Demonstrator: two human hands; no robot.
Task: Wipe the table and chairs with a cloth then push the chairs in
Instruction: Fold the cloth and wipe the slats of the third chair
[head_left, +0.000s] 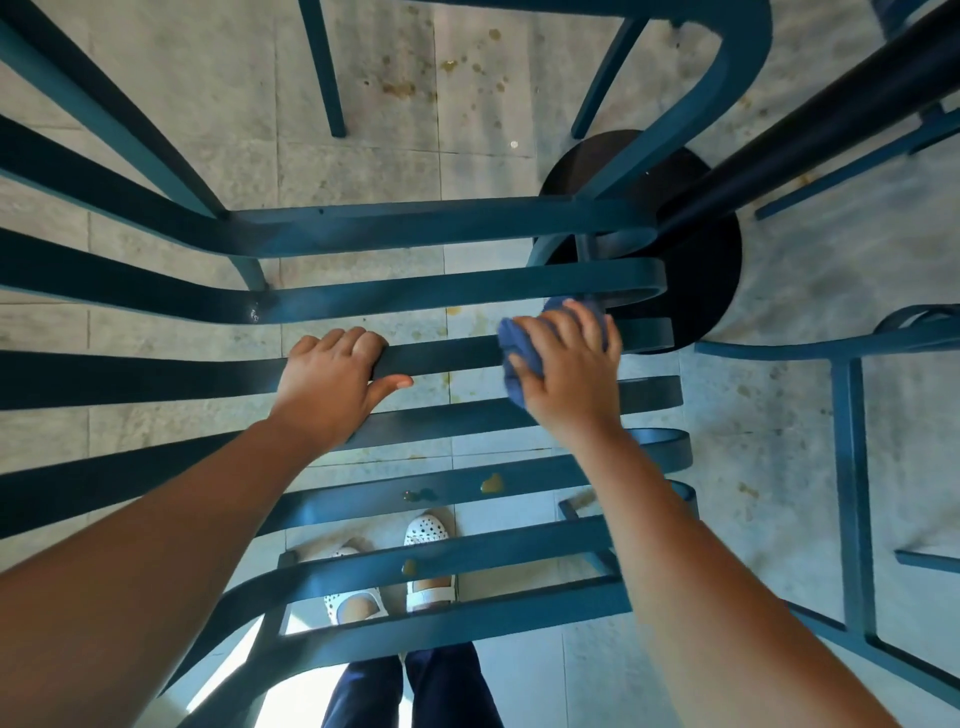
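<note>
right hand grips cloth — slatted chair

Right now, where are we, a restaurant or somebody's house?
Probably a café or restaurant patio. Several matching blue slatted chairs crowd round a table with a black round base, on a stained tile floor.

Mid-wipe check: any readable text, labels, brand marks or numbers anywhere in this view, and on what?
None: no words, labels, brands or numbers can be read.
Chair slats: plain blue, only yellowish drips.
Cloth under the right hand: no tag shows.
Left hand grips a slat; nothing printed there.
Shoes: a dot pattern, no lettering.
Floor tiles: stains only.
</note>
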